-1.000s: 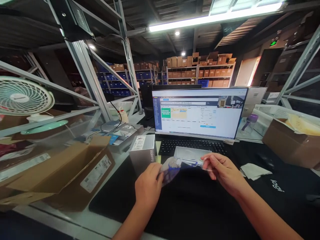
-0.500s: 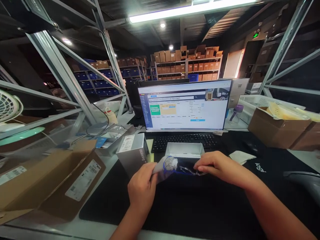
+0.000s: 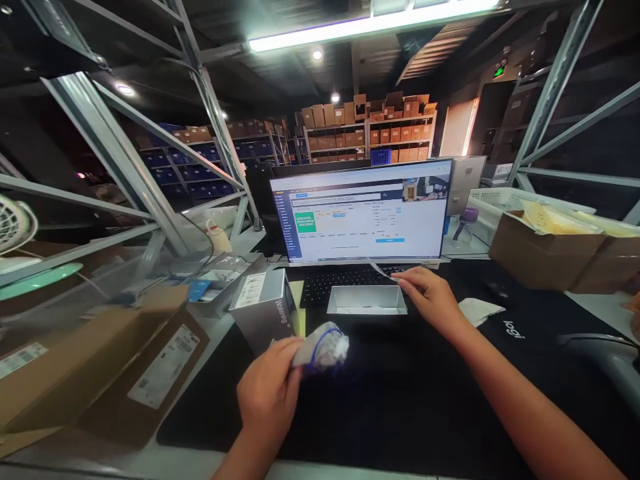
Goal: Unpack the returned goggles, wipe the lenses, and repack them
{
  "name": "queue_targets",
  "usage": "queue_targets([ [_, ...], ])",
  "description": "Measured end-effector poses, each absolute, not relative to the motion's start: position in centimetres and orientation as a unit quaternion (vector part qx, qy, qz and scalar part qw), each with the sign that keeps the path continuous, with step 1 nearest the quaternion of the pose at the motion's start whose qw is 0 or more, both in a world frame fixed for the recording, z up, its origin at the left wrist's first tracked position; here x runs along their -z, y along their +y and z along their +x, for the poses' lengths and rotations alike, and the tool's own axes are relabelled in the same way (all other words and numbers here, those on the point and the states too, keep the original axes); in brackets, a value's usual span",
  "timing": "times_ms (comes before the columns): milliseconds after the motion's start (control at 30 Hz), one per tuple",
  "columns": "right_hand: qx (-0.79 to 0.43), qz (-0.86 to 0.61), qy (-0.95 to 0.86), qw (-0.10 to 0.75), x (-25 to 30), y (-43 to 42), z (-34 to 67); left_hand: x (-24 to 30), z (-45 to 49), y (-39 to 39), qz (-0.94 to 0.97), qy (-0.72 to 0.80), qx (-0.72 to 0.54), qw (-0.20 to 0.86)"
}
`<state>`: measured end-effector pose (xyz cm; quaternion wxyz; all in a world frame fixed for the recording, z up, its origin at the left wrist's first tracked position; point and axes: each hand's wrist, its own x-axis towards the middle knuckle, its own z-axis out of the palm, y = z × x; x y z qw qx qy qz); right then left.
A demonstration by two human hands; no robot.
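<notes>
Right fingers (image 3: 406, 277) are rising mid-frame, pinching a strip (image 3: 381, 270); left fingers (image 3: 286, 351) are gripping a pouch (image 3: 325, 347). Slackening could be dropping either.

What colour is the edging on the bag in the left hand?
Blue edging on the bag, best seen in the head view.

Fan (image 3: 12, 224) cut by left edge. Monitor (image 3: 345, 233) text mostly too small to read. Keyboard (image 3: 316, 287) partly hidden behind open box (image 3: 367, 303). Bundle (image 3: 323, 349) in left hand (image 3: 269, 380) blurred. Thin strip (image 3: 381, 270) in right hand (image 3: 427, 293) indistinct. Grey device (image 3: 607, 363) cropped right.
</notes>
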<state>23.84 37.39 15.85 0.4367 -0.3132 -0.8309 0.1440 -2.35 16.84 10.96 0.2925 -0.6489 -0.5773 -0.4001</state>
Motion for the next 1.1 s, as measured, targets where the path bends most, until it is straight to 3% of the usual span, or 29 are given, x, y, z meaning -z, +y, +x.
queue_targets([
  [233,-0.073,-0.229,-0.929,0.280,-10.4,40.8,22.0,-10.2,-3.2,17.0,-0.625,-0.642,0.415,0.159],
  [367,-0.058,-0.232,-0.907,0.347,-12.2,38.5,22.0,-10.0,-2.8,17.0,-0.609,-0.688,0.382,0.100],
  [433,-0.115,-0.215,-0.897,0.369,-13.9,35.7,21.6,-10.1,-2.4,17.2,-0.594,-0.711,0.369,0.074],
  [600,-0.235,-0.195,-0.900,0.312,-14.5,29.0,19.0,-10.8,-0.7,18.2,-0.615,-0.696,0.369,0.031],
  [800,-0.307,-0.250,-0.851,0.344,-12.9,28.9,17.7,-11.6,0.1,18.9,-0.675,-0.645,0.357,0.034],
  [967,-0.545,-0.296,-0.738,0.266,-15.3,29.8,19.2,-12.3,-0.4,18.7,-0.681,-0.633,0.370,0.005],
  [1100,-0.696,-0.225,-0.615,0.293,-17.1,30.4,20.7,-12.2,-0.6,18.6,-0.642,-0.675,0.362,-0.023],
])
